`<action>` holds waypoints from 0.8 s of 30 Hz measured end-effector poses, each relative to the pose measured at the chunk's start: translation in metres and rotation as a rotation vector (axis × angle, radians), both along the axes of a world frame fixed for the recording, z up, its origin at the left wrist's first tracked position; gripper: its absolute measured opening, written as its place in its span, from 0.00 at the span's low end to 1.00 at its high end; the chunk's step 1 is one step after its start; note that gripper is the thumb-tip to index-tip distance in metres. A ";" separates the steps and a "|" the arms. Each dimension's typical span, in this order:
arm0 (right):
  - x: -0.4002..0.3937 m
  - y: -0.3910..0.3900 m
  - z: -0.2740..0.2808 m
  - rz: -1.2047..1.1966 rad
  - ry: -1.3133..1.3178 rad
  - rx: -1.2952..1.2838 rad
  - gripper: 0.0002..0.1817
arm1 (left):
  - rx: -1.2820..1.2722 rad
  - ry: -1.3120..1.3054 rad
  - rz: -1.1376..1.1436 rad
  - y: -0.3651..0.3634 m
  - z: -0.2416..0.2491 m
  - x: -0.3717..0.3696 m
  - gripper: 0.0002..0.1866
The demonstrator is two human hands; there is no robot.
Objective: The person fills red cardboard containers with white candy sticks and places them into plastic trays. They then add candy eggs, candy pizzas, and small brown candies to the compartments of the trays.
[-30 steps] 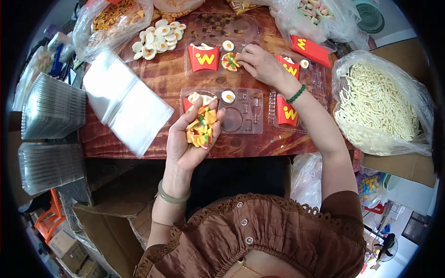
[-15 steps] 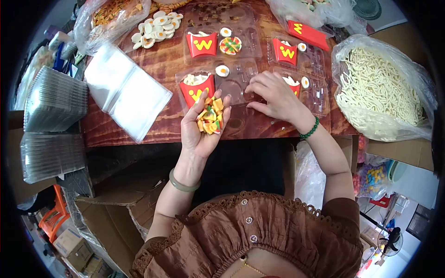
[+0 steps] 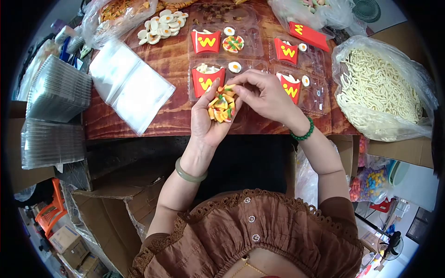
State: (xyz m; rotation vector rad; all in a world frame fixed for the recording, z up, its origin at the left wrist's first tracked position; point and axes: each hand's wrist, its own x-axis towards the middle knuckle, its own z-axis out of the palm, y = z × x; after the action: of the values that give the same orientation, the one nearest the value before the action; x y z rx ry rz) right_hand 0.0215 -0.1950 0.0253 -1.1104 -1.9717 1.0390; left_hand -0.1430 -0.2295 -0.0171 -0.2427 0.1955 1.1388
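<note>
My left hand (image 3: pixel 205 124) is cupped palm up around a heap of small pizza-slice candies (image 3: pixel 221 110), yellow and orange with green and red bits. Over its fingertips, my right hand (image 3: pixel 269 95) pinches a slice at the top of the heap. Just behind them lies a clear plastic tray (image 3: pixel 254 66) with a red fries carton (image 3: pixel 208 82) and a fried-egg candy (image 3: pixel 235 67). The tray behind that holds another red carton (image 3: pixel 206 42), an egg and a round pizza (image 3: pixel 233 44) made of slices. Two more trays with cartons and eggs sit to the right.
Egg candies (image 3: pixel 162 28) are piled at the back left, near clear plastic sleeves (image 3: pixel 132 88). Stacked clear trays (image 3: pixel 58 92) stand at the far left. A bag of pale fries-shaped candies (image 3: pixel 380 88) is at the right. Flat red cartons (image 3: pixel 308 36) lie at the back right.
My right hand has moved left from above the trays to the heap in my left hand, its fingers closing on a slice. My left hand has shifted slightly right and away from me.
</note>
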 end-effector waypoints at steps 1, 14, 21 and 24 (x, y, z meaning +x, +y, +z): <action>0.002 -0.001 -0.002 -0.046 0.104 -0.180 0.09 | 0.010 0.039 -0.025 -0.002 -0.001 -0.004 0.17; 0.007 0.034 -0.033 0.116 -0.308 0.367 0.08 | -0.036 0.138 -0.030 -0.015 -0.018 -0.019 0.17; 0.005 0.039 -0.024 0.085 -0.364 0.322 0.07 | -0.058 0.123 -0.055 -0.014 -0.018 -0.018 0.16; 0.008 0.027 -0.039 0.008 -0.299 0.295 0.09 | -0.072 0.140 -0.049 -0.015 -0.015 -0.017 0.16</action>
State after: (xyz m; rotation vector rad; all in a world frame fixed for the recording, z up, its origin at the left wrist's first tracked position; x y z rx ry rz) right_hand 0.0295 -0.1682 -0.0135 -1.1423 -2.2753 0.5824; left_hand -0.1600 -0.2443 -0.0325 -0.2204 0.3647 1.1021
